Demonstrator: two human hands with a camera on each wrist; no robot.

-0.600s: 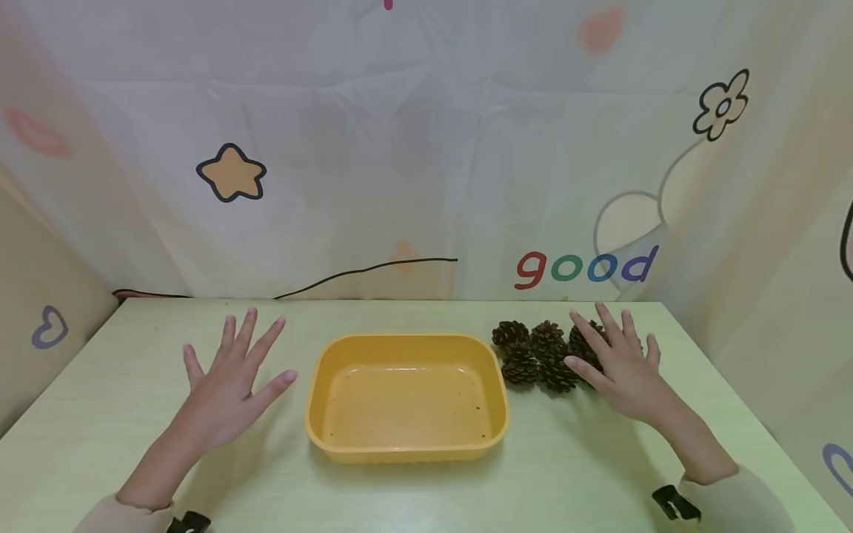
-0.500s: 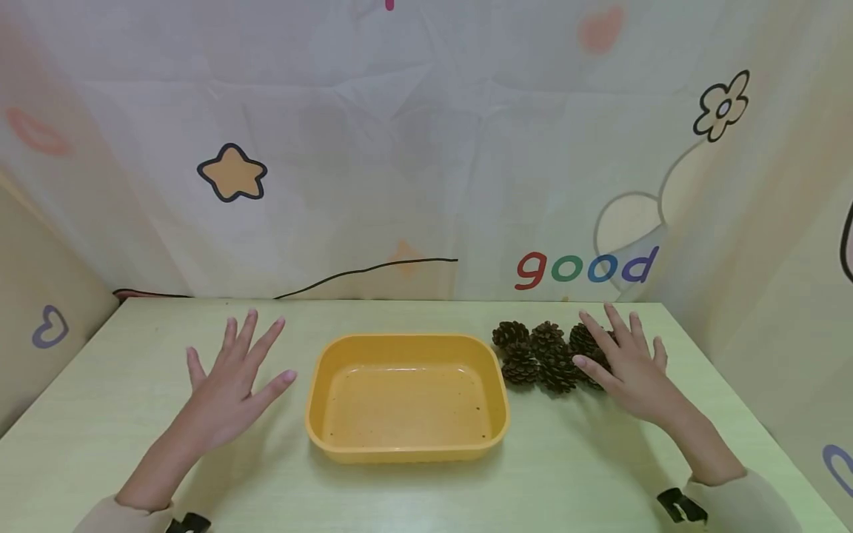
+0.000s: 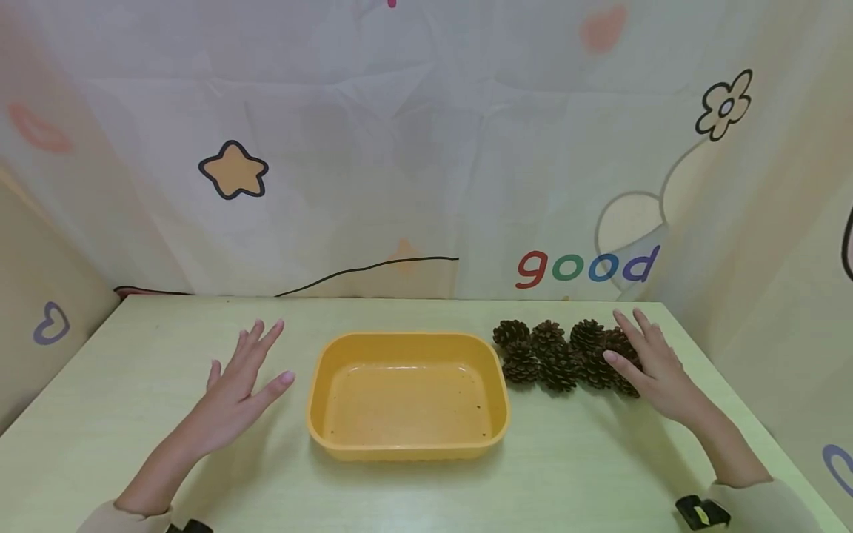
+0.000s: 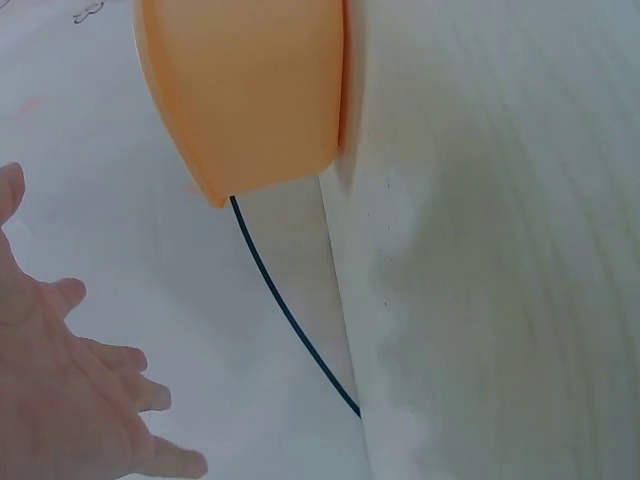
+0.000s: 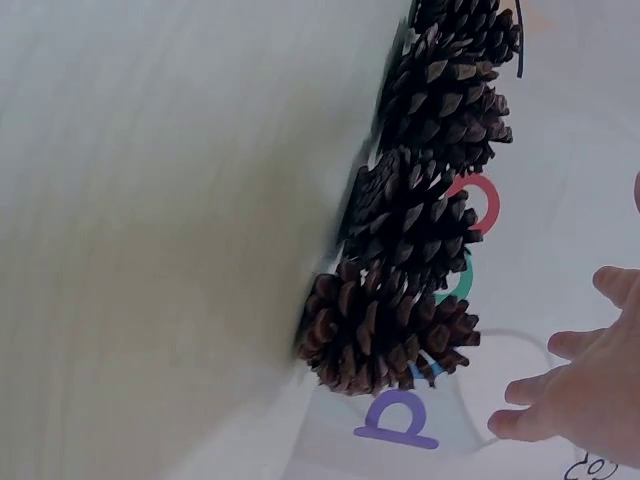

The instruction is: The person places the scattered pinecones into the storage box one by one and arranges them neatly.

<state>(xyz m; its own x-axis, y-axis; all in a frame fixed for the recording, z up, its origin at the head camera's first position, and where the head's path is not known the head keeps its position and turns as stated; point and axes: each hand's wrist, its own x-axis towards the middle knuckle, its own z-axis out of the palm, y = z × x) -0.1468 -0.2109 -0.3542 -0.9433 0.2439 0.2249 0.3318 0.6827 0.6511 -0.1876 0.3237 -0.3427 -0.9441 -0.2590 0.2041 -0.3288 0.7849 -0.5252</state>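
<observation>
Several brown pine cones (image 3: 558,364) sit in a cluster at the back right of the table, and the right wrist view shows a row of pine cones (image 5: 385,325) from the side. My right hand (image 3: 656,374) hovers by the cluster's right end, fingers extended, overlapping the last cones in the head view. It holds nothing. Left of the yellow plastic tub (image 3: 408,453), my left hand (image 3: 233,400) is raised over the table with its fingers spread and nothing in it. In the left wrist view, the left hand (image 4: 70,400) is apart from the tub (image 4: 250,90).
The tub stands mid-table, with a few small dark specks on its floor. Behind the pale table (image 3: 266,496) hangs a printed cloth (image 3: 373,163), with more cloth at both sides. Black bands (image 3: 703,512) show at both wrists.
My right hand has moved right, uncovering more of the pine cones. My left hand has turned slightly, its fingers now closer together in view. The tub and cones stay in place.
</observation>
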